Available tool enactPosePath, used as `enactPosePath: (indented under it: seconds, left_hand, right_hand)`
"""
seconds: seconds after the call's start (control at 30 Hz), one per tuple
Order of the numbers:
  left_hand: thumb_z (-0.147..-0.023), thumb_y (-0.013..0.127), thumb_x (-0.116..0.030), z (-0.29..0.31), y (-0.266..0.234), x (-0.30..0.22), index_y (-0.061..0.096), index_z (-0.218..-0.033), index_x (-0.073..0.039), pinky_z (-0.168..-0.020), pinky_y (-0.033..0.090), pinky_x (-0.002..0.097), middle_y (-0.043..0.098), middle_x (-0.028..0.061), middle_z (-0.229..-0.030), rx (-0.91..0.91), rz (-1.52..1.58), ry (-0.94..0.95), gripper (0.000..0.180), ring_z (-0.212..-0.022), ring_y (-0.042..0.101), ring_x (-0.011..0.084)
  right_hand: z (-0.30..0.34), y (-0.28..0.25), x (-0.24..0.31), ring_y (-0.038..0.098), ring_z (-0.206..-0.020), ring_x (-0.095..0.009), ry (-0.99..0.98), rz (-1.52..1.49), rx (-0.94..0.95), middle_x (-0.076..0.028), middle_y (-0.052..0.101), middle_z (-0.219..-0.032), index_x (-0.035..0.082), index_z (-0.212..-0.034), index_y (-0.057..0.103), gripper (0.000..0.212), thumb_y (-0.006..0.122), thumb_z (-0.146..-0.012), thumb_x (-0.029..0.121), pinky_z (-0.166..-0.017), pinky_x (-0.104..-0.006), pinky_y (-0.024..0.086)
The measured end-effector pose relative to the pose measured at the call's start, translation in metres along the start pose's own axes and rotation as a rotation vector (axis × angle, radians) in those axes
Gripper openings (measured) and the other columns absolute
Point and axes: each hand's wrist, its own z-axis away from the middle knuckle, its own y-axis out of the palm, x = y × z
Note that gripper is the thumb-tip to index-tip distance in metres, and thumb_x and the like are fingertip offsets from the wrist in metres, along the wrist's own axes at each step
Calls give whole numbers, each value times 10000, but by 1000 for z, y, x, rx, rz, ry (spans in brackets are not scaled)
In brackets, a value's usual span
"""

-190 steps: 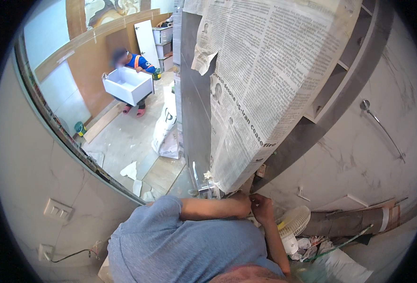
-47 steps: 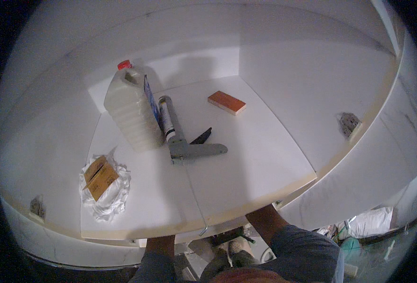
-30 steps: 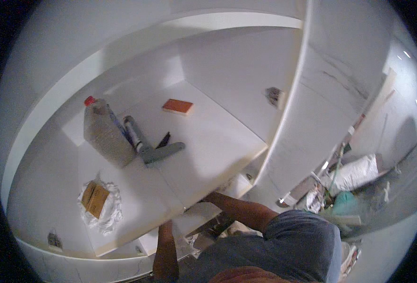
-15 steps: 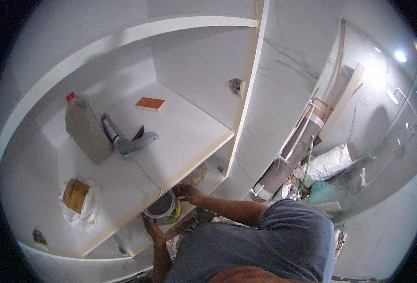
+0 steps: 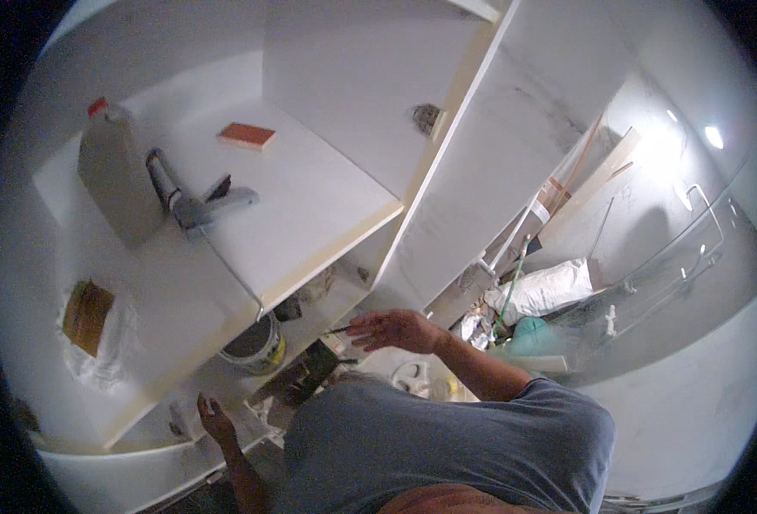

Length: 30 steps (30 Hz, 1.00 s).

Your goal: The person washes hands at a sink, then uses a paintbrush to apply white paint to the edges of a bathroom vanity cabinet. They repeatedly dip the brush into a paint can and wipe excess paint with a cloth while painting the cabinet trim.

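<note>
A bucket of grey material (image 5: 263, 353) stands below the front edge of the shelf, partly hidden under it. My left hand (image 5: 214, 418) is to the left of the bucket and apart from it, fingers spread and holding nothing. To the right of the bucket, my right hand (image 5: 394, 331) is raised with its fingers stretched out. A thin dark thing shows by those fingertips; whether it touches them I cannot tell. Between my hands, close to my body, lies a dark flat panel (image 5: 306, 374).
On the white shelf (image 5: 301, 248) stand a jug with a red cap (image 5: 117, 180), a caulking gun (image 5: 186, 206), an orange-brown block (image 5: 247, 135) and a brown block on white plastic (image 5: 89, 317). Pipes, boards and a white sack (image 5: 550, 289) lean or lie at the right.
Both hands have let go of the bucket and moved apart, the left to the left and down, the right to the right. The view has shifted, so the shelf appears further left and higher.
</note>
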Motion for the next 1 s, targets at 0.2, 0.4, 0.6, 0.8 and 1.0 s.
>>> enactPosePath:
  seconds: [0.2, 0.4, 0.6, 0.8, 1.0]
  left_hand:
    - [-983, 638, -193, 15, 4, 40, 559, -1355, 26, -1097, 420, 462, 623, 234, -1316, 161, -582, 192, 440, -1262, 563, 391]
    - [-946, 682, -204, 15, 7, -8, 556, -1354, 13, -1120, 390, 471, 545, 238, -1412, 150, -712, 180, 479, -1310, 516, 396]
    - [-920, 697, -268, -3, 6, -39, 538, -1392, -34, -1129, 377, 469, 538, 221, -1428, 216, -603, 52, 549, -1322, 501, 395]
    - [-1025, 526, -299, -57, 56, -107, 630, -1300, -25, -1097, 440, 416, 567, 155, -1425, 380, 210, -164, 402, -1331, 520, 291]
    - [-1047, 395, -422, -46, 90, -194, 490, -1465, -119, -1082, 455, 446, 477, 123, -1514, 445, 304, -440, 526, -1397, 446, 282]
  right_hand:
    - [3, 6, 33, 646, -1136, -247, 11, 875, -281, -161, 666, -1270, -8, -1240, 635, 337, 570, -1035, 251, -1002, -403, 491]
    - [-20, 69, 74, 674, -905, -199, -55, 1299, -498, -88, 720, -1033, 67, -1144, 726, 190, 632, -981, 89, -814, -342, 546]
    - [-25, 71, 65, 673, -868, -217, -482, 1107, -437, -164, 699, -1038, -9, -1101, 700, 157, 609, -987, 50, -804, -338, 546]
    - [-61, 87, 58, 679, -893, -222, -430, 1166, -295, -161, 706, -1054, 6, -1107, 715, 196, 587, -961, -19, -788, -347, 556]
    - [-117, 88, 17, 682, -905, -197, -373, 1288, -305, -136, 708, -1031, 22, -1117, 724, 216, 651, -918, -20, -787, -319, 555]
